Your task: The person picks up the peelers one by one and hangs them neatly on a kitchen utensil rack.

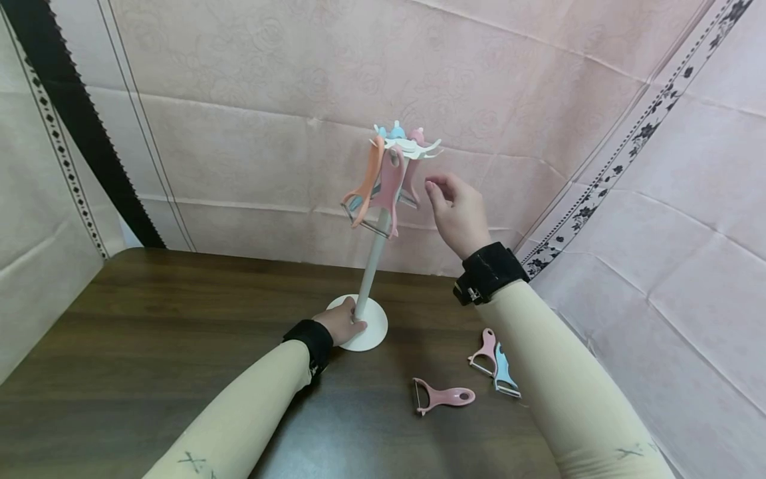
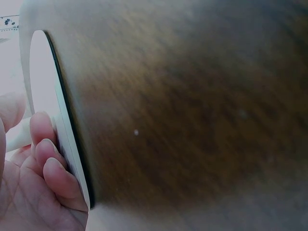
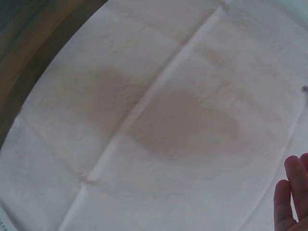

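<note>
Three loose peelers are lying on the dark wooden worktop (image 1: pixel 149 332) toward the lower right of the head view: a pink peeler (image 1: pixel 444 396) on its own, and just to its right a second pink peeler (image 1: pixel 483 352) touching a blue peeler (image 1: pixel 505 372). Pale pink cloth (image 1: pixel 269 100), creased in squares, is hanging behind the worktop across the top of the frame, and more of it, with a black patterned border, is running down the right side. A black strip (image 1: pixel 78 113) is slanting down the upper left.

Near the middle of the head view a white stand (image 1: pixel 371 266) is rising from a round white base (image 1: pixel 374 329) on the worktop. At its top, in the upper middle of the frame, an orange peeler (image 1: pixel 366 186) and a pink hanging peeler (image 1: pixel 389 189) are dangling from the hooks, with another pink one partly hidden behind them.

The left hand (image 1: pixel 342 322) is resting at the foot of the stand, on the left part of the base; in the left wrist view its fingers (image 2: pixel 48 154) are curling over the edge of the base at the lower left, gripping it against the worktop.

The right hand (image 1: pixel 456 213) is hovering just right of the hanging peelers, level with them and apart from them. Its fingers are loosely bent and holding nothing. In the right wrist view only fingertips (image 3: pixel 291 202) are showing at the lower right, in front of the cloth.
</note>
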Available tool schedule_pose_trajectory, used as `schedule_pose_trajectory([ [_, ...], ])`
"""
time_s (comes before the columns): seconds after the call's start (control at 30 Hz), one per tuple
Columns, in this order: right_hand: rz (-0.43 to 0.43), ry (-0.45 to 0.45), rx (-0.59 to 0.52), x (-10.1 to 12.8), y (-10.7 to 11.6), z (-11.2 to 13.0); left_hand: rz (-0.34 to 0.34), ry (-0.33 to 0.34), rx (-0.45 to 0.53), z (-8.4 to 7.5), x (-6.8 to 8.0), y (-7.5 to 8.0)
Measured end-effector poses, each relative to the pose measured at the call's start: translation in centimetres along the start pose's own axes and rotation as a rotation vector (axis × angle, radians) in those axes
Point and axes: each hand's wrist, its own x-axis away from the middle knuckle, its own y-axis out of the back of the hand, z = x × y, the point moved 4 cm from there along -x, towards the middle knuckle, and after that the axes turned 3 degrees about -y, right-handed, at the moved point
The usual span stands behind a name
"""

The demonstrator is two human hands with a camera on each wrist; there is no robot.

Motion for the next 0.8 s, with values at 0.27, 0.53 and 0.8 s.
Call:
schedule_pose_trajectory([
  [0.27,0.275,-0.191,0.185,2.1,-1.3,-6.6,-0.003,-0.002,-0.01,0.2,-0.1,0.0],
  [0.53,0.677,-0.387,0.444,6.5,-2.9,-15.7,0.0,0.007,0.01,-0.3,0.6,0.4],
  [0.8,0.715,-0.51,0.631,10.2,-2.3,-21.4,0.003,0.005,0.016,0.2,0.1,0.1],
])
